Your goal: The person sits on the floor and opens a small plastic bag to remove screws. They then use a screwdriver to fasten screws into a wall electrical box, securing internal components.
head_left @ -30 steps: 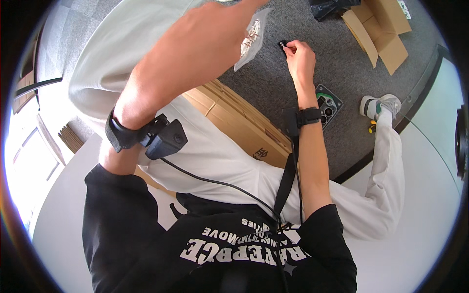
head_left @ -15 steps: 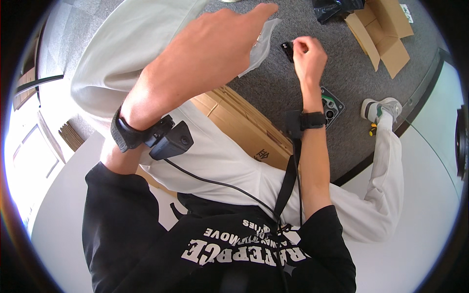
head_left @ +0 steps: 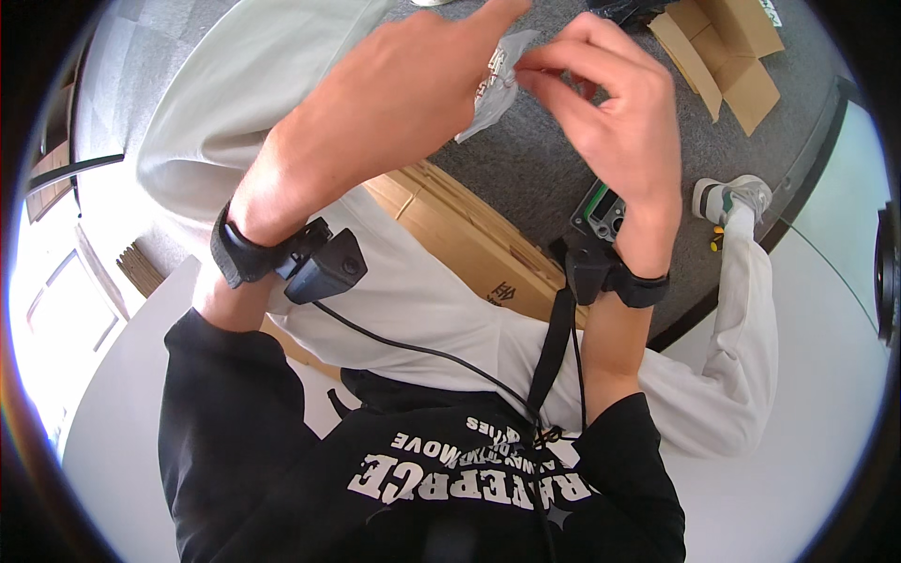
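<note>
My left hand (head_left: 399,89) is closed on a small clear plastic bag (head_left: 488,114), its index finger stretched out toward the top edge. Small pale or metallic bits show inside the bag, too small to name. At the bag's right side, my right hand (head_left: 624,113) has thumb and fingers pinched together. Whatever sits between those fingertips, if anything, is too small to make out. Below the right wrist, a green and black device with round dials (head_left: 601,211) lies on the carpet, partly covered by the wrist.
Flattened cardboard (head_left: 450,220) lies beneath my legs. An open cardboard box (head_left: 727,61) stands at the far right, beside a black plastic bag (head_left: 631,9). My shoe (head_left: 737,199) rests on the carpet near small yellow things (head_left: 717,239). Cables run from both wrist straps.
My right hand has risen from a small black piece on the carpet and come left to the plastic bag. That black piece no longer shows. The left hand has hardly moved.
</note>
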Tool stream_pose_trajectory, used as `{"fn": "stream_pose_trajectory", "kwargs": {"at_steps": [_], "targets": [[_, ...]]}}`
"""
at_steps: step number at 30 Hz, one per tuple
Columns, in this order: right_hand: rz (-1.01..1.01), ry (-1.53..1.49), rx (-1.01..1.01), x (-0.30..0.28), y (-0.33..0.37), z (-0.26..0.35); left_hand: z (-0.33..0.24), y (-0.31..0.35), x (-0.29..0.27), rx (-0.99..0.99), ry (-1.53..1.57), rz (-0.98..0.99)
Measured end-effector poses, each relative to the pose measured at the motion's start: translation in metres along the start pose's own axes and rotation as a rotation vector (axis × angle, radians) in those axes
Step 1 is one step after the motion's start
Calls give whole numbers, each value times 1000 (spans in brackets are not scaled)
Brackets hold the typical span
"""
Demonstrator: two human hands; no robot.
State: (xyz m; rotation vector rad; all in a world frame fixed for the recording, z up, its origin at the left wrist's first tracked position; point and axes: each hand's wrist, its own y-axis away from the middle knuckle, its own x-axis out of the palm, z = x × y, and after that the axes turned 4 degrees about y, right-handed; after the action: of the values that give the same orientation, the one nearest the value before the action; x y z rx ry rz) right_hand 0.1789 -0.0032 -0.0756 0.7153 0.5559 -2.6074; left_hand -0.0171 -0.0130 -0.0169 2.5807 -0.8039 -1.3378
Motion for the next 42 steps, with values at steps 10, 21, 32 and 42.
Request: {"fn": "stream_pose_trajectory", "kwargs": {"at_steps": [10, 21, 32, 42], "targets": [[-116, 107, 27, 4, 3, -15, 4, -3, 4, -86, -2, 36], [-115, 158, 238, 12, 21, -87, 35, -3, 40, 60, -78, -154], [56, 150, 381, 27, 38, -121, 20, 4, 43, 8, -161, 0], [138, 105, 504, 37, 48, -141, 19, 1, 43, 43, -108, -67]]}}
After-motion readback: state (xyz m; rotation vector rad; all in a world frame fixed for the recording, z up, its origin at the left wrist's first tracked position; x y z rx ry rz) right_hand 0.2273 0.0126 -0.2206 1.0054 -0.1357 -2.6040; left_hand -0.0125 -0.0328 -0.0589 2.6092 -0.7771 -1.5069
